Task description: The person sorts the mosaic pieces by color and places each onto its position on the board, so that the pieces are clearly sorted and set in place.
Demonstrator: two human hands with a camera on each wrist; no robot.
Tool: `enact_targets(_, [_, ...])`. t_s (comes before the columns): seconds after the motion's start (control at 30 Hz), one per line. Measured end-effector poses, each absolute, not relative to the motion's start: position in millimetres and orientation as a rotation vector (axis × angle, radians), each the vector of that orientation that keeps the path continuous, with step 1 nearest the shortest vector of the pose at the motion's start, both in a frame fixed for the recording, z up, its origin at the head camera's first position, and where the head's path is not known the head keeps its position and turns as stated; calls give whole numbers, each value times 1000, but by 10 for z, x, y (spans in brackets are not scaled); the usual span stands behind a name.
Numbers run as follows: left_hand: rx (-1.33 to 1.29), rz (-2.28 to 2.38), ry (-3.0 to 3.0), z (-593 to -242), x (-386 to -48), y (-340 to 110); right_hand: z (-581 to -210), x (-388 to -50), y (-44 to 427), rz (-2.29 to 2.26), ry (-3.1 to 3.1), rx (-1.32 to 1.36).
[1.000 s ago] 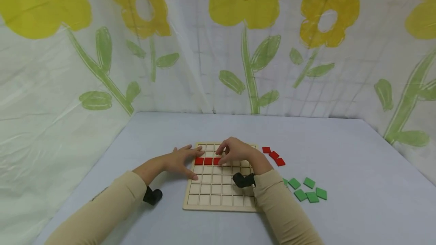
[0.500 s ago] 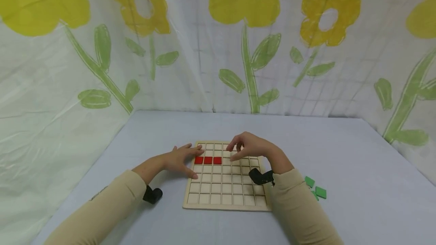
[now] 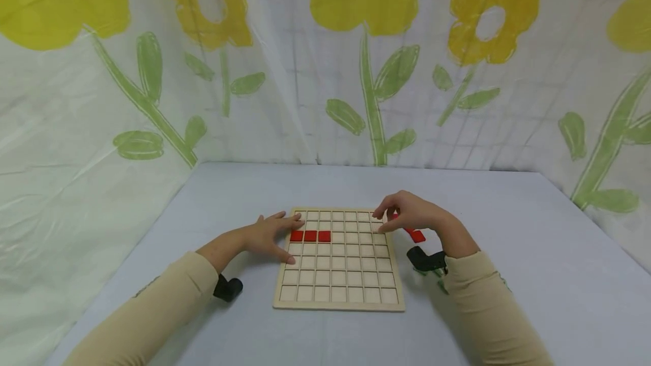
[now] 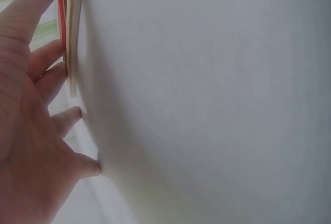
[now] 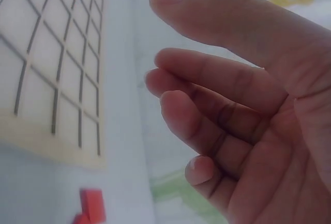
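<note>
A light wooden grid board [image 3: 338,306] lies flat, with three red tiles [image 3: 310,236] side by side in one row from its left edge. My left hand [image 3: 267,239] rests spread on the board's left edge, its thumb and fingertips touching the frame. Over the board's upper right edge hovers my right hand [image 3: 414,212]; in the right wrist view that hand [image 5: 243,94] has its thumb and fingers apart and nothing between them. Beyond its fingers, loose red tiles [image 3: 418,236] lie right of the board, partly hidden by the hand.
Green tiles [image 3: 441,286] lie right of the board, mostly hidden behind the right wrist's black camera [image 3: 424,259] and sleeve. Another black camera [image 3: 228,289] is on the left wrist. A white curtain with painted flowers [image 3: 373,95] hangs behind the table [image 3: 549,275].
My right hand has let go of the third red tile and moved right, from the board's middle to its right edge. The left hand has stayed on the board's left edge.
</note>
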State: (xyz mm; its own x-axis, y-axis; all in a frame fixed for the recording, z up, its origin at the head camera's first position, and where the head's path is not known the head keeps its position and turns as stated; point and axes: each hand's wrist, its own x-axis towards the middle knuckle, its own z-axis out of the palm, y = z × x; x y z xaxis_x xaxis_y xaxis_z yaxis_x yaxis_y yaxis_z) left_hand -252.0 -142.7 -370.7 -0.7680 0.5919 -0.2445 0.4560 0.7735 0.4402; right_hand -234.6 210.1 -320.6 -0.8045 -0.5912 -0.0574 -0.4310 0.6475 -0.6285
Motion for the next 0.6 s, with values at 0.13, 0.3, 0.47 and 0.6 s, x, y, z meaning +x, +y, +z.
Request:
enact_targets(0.13, [794, 505, 2593, -3720, -2535, -1427, -3236, -2329, 2300, -909, 2626, -777])
enact_targets(0.3, [789, 501, 2599, -3727, -2544, -1441, -3260, -2317, 2532, -1050, 2619, -712])
enact_targets(0.47, [797, 516, 2592, -3722, -2542, -1451, -3240, -2283, 2708, -1194, 2584, -660])
enact_targets(0.6, [811, 511, 2594, -3704, -2534, -1445, -3246, -2274, 2811, -1222, 2585, -635])
